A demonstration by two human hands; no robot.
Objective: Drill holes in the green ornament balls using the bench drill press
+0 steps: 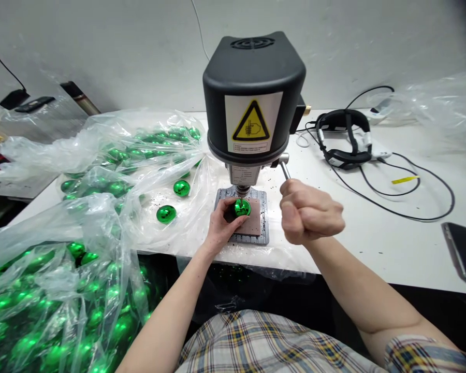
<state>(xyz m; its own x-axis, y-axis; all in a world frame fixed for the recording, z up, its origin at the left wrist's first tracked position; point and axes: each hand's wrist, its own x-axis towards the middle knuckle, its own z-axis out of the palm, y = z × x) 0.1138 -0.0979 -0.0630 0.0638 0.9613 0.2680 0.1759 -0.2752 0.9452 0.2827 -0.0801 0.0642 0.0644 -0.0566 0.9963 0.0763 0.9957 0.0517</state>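
Under the spindle of a black bench drill press (252, 88), a shiny green ball (242, 208) rests on a reddish-brown board (252, 223) over the grey metal base (264, 207). My left hand (222, 224) grips the ball from its left side, thumb in front and fingers behind. The drill bit comes down onto the ball's top; whether it has gone in I cannot tell. My right hand (310, 212) is closed in a fist around the drill press lever (285, 170), to the right of the machine. Dark shavings lie scattered on the base.
Two loose green balls (166, 214) lie left of the base on clear plastic. Plastic bags of green balls (116, 187) fill the table's left and the space below its edge. A black headset (345, 137) with cables and a phone (464, 254) lie on the right.
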